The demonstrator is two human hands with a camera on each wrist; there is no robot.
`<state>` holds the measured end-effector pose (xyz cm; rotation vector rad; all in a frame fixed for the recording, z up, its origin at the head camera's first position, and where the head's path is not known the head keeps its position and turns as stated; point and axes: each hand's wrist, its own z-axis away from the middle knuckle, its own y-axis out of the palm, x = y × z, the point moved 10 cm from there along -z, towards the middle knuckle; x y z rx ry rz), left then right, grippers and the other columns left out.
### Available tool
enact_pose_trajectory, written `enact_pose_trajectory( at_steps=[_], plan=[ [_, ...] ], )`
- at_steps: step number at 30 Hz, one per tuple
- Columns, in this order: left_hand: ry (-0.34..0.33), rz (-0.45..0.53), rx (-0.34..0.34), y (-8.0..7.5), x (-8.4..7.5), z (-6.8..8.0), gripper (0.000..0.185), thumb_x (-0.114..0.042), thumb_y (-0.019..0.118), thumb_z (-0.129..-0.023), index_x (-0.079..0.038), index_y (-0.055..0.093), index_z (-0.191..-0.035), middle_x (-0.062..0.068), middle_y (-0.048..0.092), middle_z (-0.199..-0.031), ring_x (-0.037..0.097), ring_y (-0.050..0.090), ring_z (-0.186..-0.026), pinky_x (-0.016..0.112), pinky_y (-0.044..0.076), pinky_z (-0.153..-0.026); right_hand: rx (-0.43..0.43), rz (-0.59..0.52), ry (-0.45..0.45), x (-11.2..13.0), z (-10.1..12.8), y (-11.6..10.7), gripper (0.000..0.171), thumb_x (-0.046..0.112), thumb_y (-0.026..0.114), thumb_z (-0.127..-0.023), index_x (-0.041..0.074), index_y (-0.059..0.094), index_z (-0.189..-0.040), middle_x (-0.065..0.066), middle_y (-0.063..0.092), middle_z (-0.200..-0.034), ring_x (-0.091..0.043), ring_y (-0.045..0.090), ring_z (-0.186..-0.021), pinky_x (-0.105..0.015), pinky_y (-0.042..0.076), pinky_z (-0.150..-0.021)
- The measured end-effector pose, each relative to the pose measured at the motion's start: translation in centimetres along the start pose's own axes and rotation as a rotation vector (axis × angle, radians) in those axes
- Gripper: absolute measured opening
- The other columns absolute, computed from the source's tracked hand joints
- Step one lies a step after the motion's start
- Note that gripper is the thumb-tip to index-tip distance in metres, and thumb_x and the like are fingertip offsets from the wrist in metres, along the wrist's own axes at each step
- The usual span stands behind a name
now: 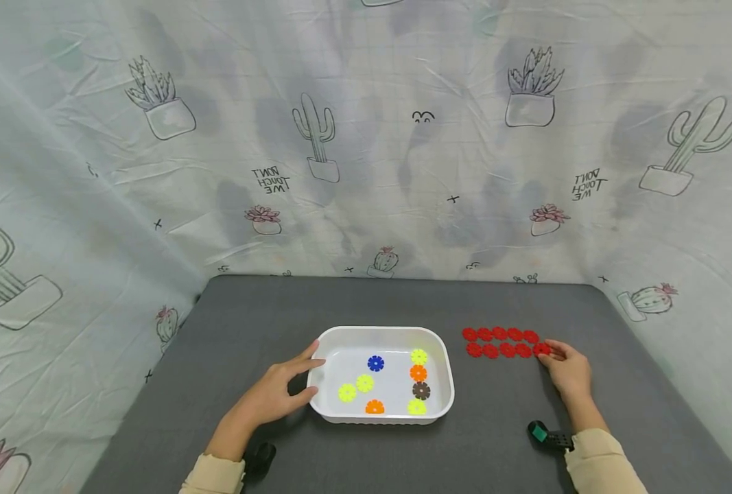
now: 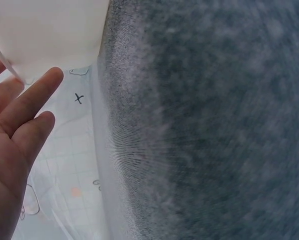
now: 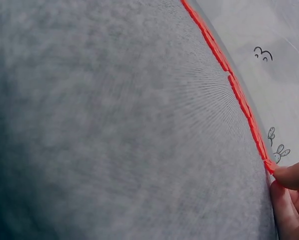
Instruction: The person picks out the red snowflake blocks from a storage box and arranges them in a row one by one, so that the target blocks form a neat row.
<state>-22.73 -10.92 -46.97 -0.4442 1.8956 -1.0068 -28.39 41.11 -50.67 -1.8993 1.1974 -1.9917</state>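
Note:
A white tray [image 1: 378,330] stands mid-table and holds several flower-shaped discs: a blue disc [image 1: 375,363], a brown disc [image 1: 421,390], orange and yellow-green ones. My left hand [image 1: 307,374] rests with straight, spread fingers against the tray's left wall [image 2: 49,35]; the left wrist view shows these fingers [image 2: 24,105] beside it. To the tray's right, red discs [image 1: 499,334] lie flat in two rows. My right hand [image 1: 553,353] pinches the end red disc [image 1: 541,348] of the near row. In the right wrist view the fingertips [image 3: 289,177] meet at the red row's end [image 3: 269,166].
The grey table surface [image 1: 403,302] is walled on three sides by a cactus-print cloth [image 1: 366,171]. A black wrist camera [image 1: 547,434] sits by my right sleeve, another [image 1: 261,458] by my left. Bare grey surface lies behind the tray and near the front edge.

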Motion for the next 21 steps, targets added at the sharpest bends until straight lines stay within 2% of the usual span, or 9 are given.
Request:
enact_pose_trajectory(
  at_steps=[4,7,9,11,14,16,17,19,21],
  plan=[
    [0.002,0.002,0.003,0.0,-0.1,-0.1,0.046,-0.027,0.061,-0.083,-0.014,0.052,-0.127,0.002,0.03,-0.145,0.02,0.038,-0.127,0.046,0.039,-0.096,-0.019,0.106,-0.059,0.5,0.1,-0.1,0.036,0.012,0.062,-0.081,-0.002,0.058,-0.114,-0.024,0.062,-0.1,-0.017,0.058,-0.074,-0.03,0.044,-0.066],
    [0.001,0.004,0.005,0.1,-0.2,-0.1,0.046,-0.027,0.061,-0.083,-0.014,0.052,-0.126,0.002,0.03,-0.145,0.02,0.038,-0.127,0.046,0.039,-0.096,-0.027,0.121,-0.07,0.5,0.1,-0.3,0.037,0.011,0.06,-0.081,-0.004,0.057,-0.114,-0.026,0.06,-0.104,-0.035,0.056,-0.091,-0.043,0.043,-0.074],
    [-0.003,0.005,0.006,0.2,-0.2,-0.1,0.046,-0.027,0.061,-0.083,-0.014,0.052,-0.127,0.001,0.03,-0.145,0.019,0.037,-0.127,0.046,0.039,-0.096,-0.036,0.113,-0.055,0.4,0.2,-0.5,0.037,0.012,0.059,-0.082,-0.005,0.056,-0.115,-0.027,0.059,-0.107,-0.036,0.055,-0.094,-0.042,0.043,-0.075],
    [-0.007,0.006,0.007,0.2,-0.2,-0.1,0.046,-0.027,0.061,-0.083,-0.014,0.052,-0.127,0.001,0.03,-0.145,0.019,0.037,-0.127,0.046,0.039,-0.096,-0.038,0.083,-0.021,0.0,0.3,-0.9,0.038,0.014,0.058,-0.083,-0.005,0.055,-0.116,-0.027,0.057,-0.11,-0.032,0.056,-0.092,-0.036,0.044,-0.071],
    [-0.008,0.01,0.004,0.1,-0.2,-0.1,0.047,-0.027,0.061,-0.083,-0.014,0.051,-0.127,0.002,0.03,-0.145,0.02,0.037,-0.128,0.047,0.038,-0.096,-0.035,0.018,0.043,-0.5,0.6,-1.2,0.039,0.018,0.056,-0.084,-0.002,0.055,-0.118,-0.025,0.057,-0.113,-0.007,0.056,-0.077,-0.02,0.043,-0.061],
    [-0.001,0.023,-0.002,0.0,-0.2,-0.1,0.049,-0.026,0.062,-0.083,-0.014,0.05,-0.128,0.002,0.029,-0.145,0.02,0.036,-0.128,0.047,0.038,-0.097,-0.027,-0.027,0.07,-0.6,0.8,-1.4,0.041,0.023,0.055,-0.086,0.0,0.054,-0.12,-0.023,0.056,-0.116,0.007,0.048,-0.071,-0.012,0.04,-0.056],
    [0.006,0.025,-0.005,-0.1,-0.2,-0.1,0.05,-0.027,0.062,-0.083,-0.014,0.049,-0.13,0.003,0.028,-0.146,0.02,0.035,-0.129,0.047,0.037,-0.097,-0.023,-0.04,0.078,-0.6,1.0,-1.5,0.043,0.027,0.054,-0.087,0.001,0.054,-0.121,-0.022,0.056,-0.118,0.01,0.045,-0.071,-0.011,0.04,-0.055],
    [0.023,0.029,-0.021,-0.4,-0.2,0.1,0.053,-0.027,0.062,-0.083,-0.016,0.046,-0.132,0.005,0.026,-0.147,0.022,0.033,-0.13,0.049,0.037,-0.097,-0.011,-0.046,0.066,0.0,1.4,-1.7,0.046,0.032,0.051,-0.088,0.003,0.052,-0.124,-0.021,0.054,-0.121,0.005,0.05,-0.079,-0.016,0.042,-0.063],
    [0.03,0.036,-0.04,-0.9,-0.3,0.3,0.056,-0.028,0.061,-0.084,-0.017,0.041,-0.135,0.006,0.021,-0.148,0.025,0.031,-0.131,0.052,0.036,-0.096,-0.001,-0.019,0.004,1.3,1.8,-1.9,0.051,0.038,0.048,-0.089,0.003,0.05,-0.126,-0.022,0.052,-0.124,-0.012,0.055,-0.094,-0.027,0.044,-0.075]
  ],
)
